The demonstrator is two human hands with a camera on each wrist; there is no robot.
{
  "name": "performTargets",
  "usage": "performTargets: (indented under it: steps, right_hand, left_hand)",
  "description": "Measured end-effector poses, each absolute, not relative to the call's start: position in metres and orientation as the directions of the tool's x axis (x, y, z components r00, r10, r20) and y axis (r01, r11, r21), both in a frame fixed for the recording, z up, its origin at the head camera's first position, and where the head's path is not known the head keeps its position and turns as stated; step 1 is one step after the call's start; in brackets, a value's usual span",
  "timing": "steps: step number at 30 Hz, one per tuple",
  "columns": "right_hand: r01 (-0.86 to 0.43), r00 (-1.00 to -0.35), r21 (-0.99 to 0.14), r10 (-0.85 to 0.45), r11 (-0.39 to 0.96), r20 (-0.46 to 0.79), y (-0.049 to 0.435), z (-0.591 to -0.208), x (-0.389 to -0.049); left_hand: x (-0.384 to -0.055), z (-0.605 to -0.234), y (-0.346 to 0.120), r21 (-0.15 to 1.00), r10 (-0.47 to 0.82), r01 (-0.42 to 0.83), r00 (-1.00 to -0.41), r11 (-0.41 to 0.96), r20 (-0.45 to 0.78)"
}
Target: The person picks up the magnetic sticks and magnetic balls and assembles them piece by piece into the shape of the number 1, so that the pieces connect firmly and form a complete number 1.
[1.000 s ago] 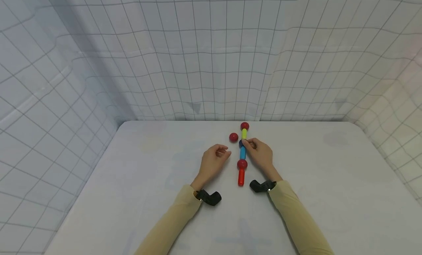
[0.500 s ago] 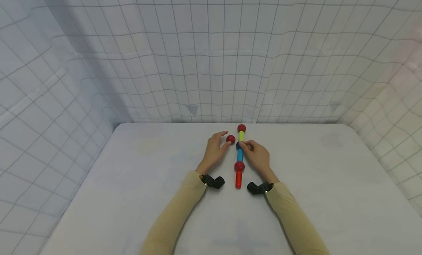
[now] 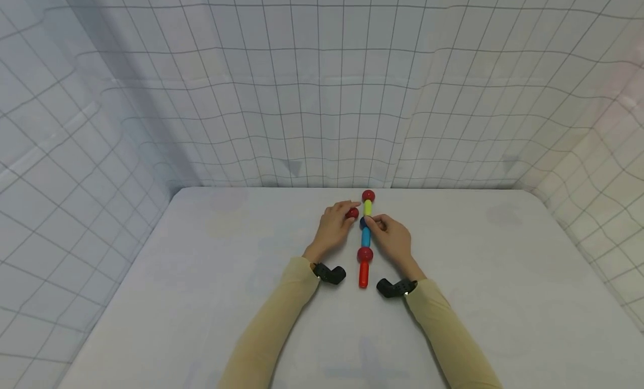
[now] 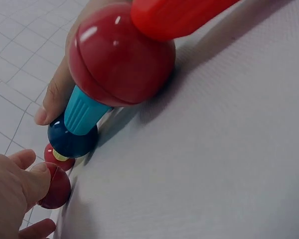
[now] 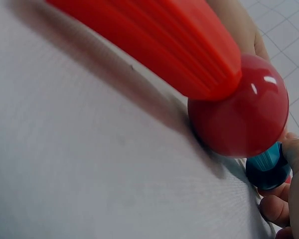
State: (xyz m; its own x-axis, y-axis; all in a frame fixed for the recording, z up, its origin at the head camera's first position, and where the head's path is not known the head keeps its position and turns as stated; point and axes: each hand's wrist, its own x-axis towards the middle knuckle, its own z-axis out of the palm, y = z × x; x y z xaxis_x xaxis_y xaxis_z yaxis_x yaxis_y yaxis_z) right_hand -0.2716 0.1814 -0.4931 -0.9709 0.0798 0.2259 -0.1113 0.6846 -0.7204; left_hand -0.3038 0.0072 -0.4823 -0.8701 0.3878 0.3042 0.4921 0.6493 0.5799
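Note:
A straight chain of toy balls and rods lies on the white table. From its far end run a red ball [image 3: 368, 195], a yellow-green rod [image 3: 368, 207], a dark blue ball [image 4: 74, 144], a light blue rod [image 3: 365, 239], another red ball [image 3: 364, 254] and a red rod [image 3: 363, 276]. My right hand [image 3: 394, 241] pinches the chain at the dark blue ball. Left of the chain, my left hand [image 3: 333, 227] grips a separate red ball [image 4: 59, 189], thumb on its near side. The fingers behind that ball are partly hidden.
The white tabletop [image 3: 211, 277] spreads around both hands. Behind it and at both sides hangs a white sheet with a grid pattern [image 3: 322, 98]. Black wrist cameras [image 3: 329, 274] sit close to the chain's near end.
My left hand has moved forward and right to the separate red ball, and its fingers have come round it. The right hand stays at the dark blue ball.

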Motion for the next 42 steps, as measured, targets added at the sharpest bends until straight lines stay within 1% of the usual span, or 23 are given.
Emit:
performTargets:
  steps: [3,9,19,26,29,35,42]
  right_hand:
    - [-0.114,-0.970,-0.714,0.077,0.691,0.229,0.182,-0.493,-0.272]
    - [-0.114,-0.969,-0.713,0.081,0.692,0.234,0.182,-0.494,-0.272]
    - [-0.114,-0.968,-0.715,0.085,0.689,0.236,0.182,-0.495,-0.273]
    - [-0.115,-0.968,-0.715,0.084,0.689,0.236,0.181,-0.497,-0.274]
    - [-0.110,-0.969,-0.715,0.087,0.690,0.233,0.182,-0.498,-0.274]
    - [-0.100,-0.971,-0.716,0.090,0.691,0.222,0.182,-0.498,-0.273]
    - [-0.112,-0.972,-0.712,0.072,0.693,0.223,0.183,-0.498,-0.273]
  left_hand:
    - [-0.304,-0.482,0.008,0.570,0.378,0.480,-0.877,0.667,0.296]
    - [-0.302,-0.482,0.008,0.570,0.357,0.482,-0.876,0.666,0.324]
    - [-0.299,-0.483,0.006,0.634,0.274,0.444,-0.895,0.633,0.353]
    - [-0.292,-0.489,0.000,0.649,0.265,0.492,-0.867,0.580,0.421]
    - [-0.288,-0.490,-0.002,0.655,0.269,0.504,-0.861,0.564,0.431]
    - [-0.280,-0.489,-0.006,0.666,0.296,0.506,-0.862,0.549,0.411]
    - [-0.270,-0.488,-0.011,0.691,0.304,0.445,-0.895,0.569,0.326]
